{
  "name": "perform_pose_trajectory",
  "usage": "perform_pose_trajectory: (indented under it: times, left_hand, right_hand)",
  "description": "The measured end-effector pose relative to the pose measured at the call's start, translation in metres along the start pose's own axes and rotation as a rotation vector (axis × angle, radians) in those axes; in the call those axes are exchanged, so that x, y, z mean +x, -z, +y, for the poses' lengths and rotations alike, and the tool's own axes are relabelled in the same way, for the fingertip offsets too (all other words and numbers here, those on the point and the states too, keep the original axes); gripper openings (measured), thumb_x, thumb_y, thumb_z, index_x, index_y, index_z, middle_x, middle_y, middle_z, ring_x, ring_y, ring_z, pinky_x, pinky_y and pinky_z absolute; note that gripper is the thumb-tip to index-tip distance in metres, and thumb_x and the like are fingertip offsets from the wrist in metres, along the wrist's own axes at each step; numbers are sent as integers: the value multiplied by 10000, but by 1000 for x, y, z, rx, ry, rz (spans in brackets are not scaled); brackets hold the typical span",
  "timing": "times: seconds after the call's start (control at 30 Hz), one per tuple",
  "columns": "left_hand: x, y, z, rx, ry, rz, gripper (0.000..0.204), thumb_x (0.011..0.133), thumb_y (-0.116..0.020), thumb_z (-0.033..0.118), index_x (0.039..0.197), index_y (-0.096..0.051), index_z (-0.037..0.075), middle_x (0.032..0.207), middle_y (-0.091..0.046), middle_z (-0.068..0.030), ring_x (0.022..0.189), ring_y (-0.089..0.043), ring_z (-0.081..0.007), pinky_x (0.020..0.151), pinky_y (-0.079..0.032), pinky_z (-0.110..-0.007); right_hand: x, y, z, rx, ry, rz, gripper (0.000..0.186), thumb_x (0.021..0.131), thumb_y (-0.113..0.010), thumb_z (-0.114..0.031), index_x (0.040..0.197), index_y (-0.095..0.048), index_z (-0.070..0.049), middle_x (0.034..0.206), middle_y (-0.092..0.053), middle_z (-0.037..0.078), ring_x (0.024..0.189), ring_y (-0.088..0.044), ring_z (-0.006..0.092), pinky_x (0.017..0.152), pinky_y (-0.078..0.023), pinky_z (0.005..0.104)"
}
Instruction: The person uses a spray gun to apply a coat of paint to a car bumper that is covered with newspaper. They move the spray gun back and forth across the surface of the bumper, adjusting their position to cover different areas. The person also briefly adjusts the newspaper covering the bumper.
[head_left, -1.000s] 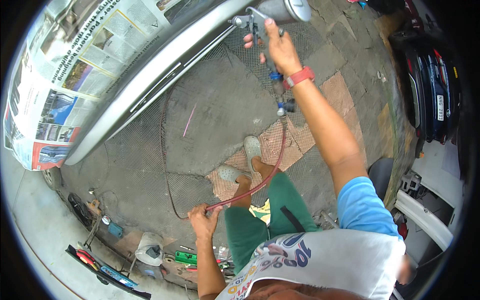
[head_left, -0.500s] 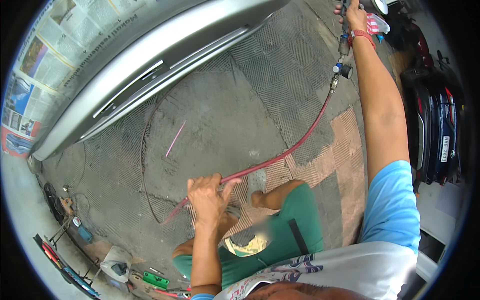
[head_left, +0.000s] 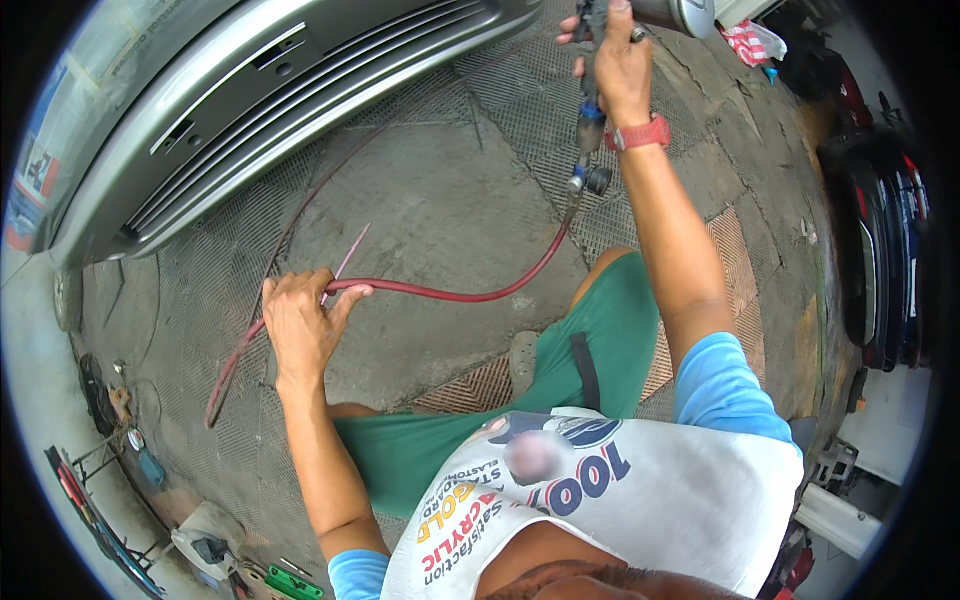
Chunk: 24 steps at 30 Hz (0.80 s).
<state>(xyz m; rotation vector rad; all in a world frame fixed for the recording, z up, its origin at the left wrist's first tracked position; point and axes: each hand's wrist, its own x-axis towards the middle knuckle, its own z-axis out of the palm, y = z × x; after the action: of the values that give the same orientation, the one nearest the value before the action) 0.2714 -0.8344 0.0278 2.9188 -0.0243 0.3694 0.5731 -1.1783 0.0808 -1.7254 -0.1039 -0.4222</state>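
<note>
My right hand (head_left: 622, 75) is high at the upper right, wrapped round a spray gun (head_left: 596, 25) with a metal cup. An inline fitting with a round dial (head_left: 598, 180) hangs below it, joined to a red hose (head_left: 470, 295). My left hand (head_left: 305, 320), left of centre, is closed on that hose, which loops on toward the lower left. A thin pink stick (head_left: 355, 243) lies on the floor just past my left hand. Above both, a silver car bumper (head_left: 200, 180) with slatted openings arches across the upper left, with masking (head_left: 40, 170) at its far left.
A dark car (head_left: 885, 260) stands at the right, near white panels (head_left: 840, 520). Tools, a container (head_left: 205, 545) and a green case (head_left: 290, 582) lie along the lower left wall. A red-and-white cloth (head_left: 750, 40) is at the upper right. My bent legs are over the patterned floor mats.
My body has lowered, knees bending. My left hand moved up and left with the hose. My right hand swung right, then back left, still high. More of the bumper's slatted underside shows.
</note>
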Motion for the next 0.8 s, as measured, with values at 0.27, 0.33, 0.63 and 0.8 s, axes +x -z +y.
perform_pose_trajectory:
  times: [0.27, 0.33, 0.63, 0.8]
  left_hand:
    - [-59, 32, -9, 40, 172, -55, 581, 744, -838, 565, 858, -743, 3, 726, -644, -106, 742, -576, -291, 802, -412, -427]
    - [-67, 38, -7, 71, 221, -86, 581, 741, -840, 561, 857, -745, -1, 728, -648, -105, 747, -577, -295, 812, -416, -430]
    - [-56, 15, 21, -22, 176, -73, 532, 738, -866, 513, 820, -741, 2, 726, -661, -116, 753, -600, -313, 791, -418, -429]
    - [-22, -6, 45, -67, 116, -71, 567, 758, -838, 563, 821, -747, 7, 725, -671, -109, 737, -597, -303, 778, -414, -429]
  right_hand:
    - [-93, -74, -65, 215, 140, -396, 512, 1102, -546, -482, 1161, -732, -9, 825, -738, 41, 702, -696, 105, 519, -531, 276]
    - [-107, -91, -69, 171, 205, -504, 615, 1105, -455, -563, 1277, -681, -18, 911, -751, 69, 794, -720, 124, 510, -510, 253]
    - [-77, -79, -43, 138, 101, -608, 686, 1103, -421, -607, 1334, -655, -5, 945, -761, 81, 827, -736, 122, 517, -534, 245]
    - [-16, -19, -8, 115, 122, -349, 590, 1114, -461, -531, 1245, -716, -15, 893, -758, 68, 767, -732, 126, 502, -526, 245]
